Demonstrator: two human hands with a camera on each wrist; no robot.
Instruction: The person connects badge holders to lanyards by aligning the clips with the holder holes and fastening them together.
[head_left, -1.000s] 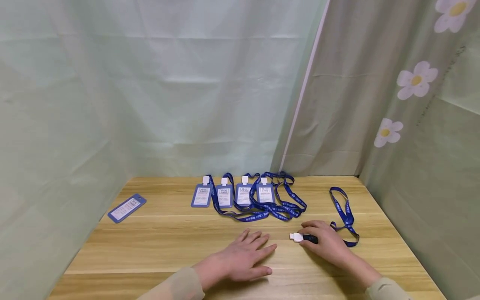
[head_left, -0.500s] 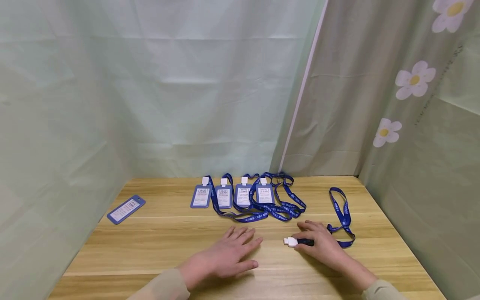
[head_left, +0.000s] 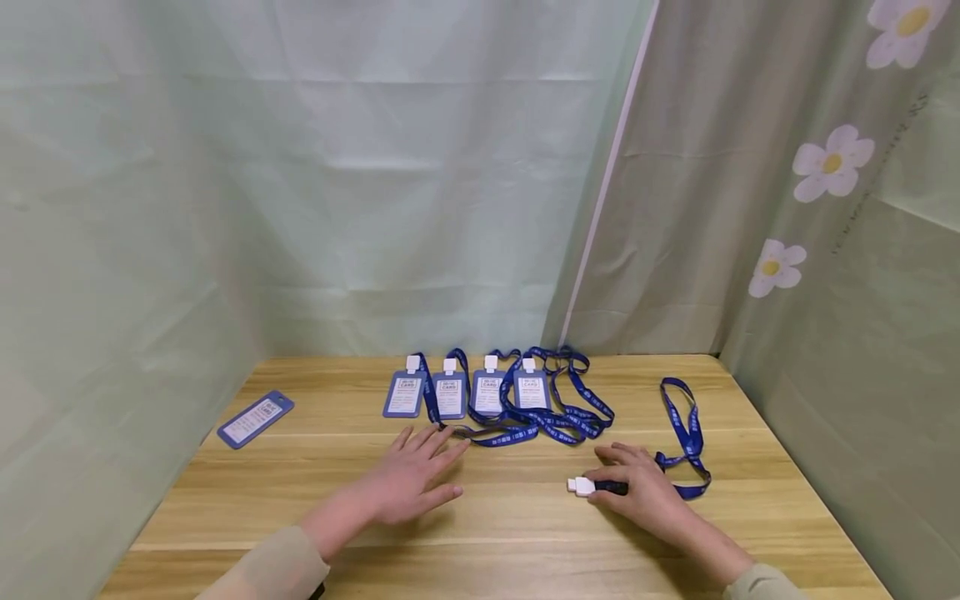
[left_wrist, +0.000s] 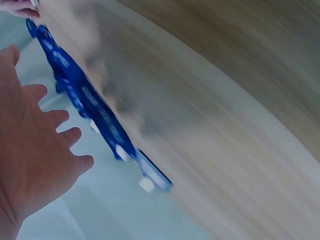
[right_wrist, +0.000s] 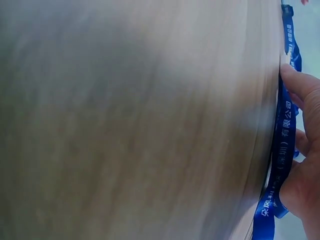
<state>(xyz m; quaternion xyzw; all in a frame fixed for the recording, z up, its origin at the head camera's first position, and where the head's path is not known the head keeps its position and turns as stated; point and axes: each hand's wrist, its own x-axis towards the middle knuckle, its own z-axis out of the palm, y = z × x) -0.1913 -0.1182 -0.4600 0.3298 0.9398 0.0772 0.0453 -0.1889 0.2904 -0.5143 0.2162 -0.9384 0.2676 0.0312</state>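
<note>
My right hand [head_left: 643, 490] pinches a blue lanyard at the black piece behind its white clip [head_left: 581, 486], close over the table. The lanyard's strap [head_left: 686, 433] trails behind the hand to the right, lying in a crossed loop. White lettering shows on that strap [right_wrist: 285, 135] in the right wrist view. My left hand [head_left: 411, 479] hovers over the table with fingers straight and spread, holding nothing. Ahead and to its left, a blue card holder [head_left: 256, 419] with a white insert lies tilted and has no lanyard on it.
Several blue card holders [head_left: 404, 394] stand in a row at the back of the wooden table [head_left: 510, 542], white clips attached. Their lanyards [head_left: 504, 435] overlap in front and to the right. Pale curtains [head_left: 420, 208] enclose the back and sides.
My left hand has moved left, away from the right hand. The right hand drew the lanyard's clip slightly left and nearer, then stayed still; the strap shifted a little with it.
</note>
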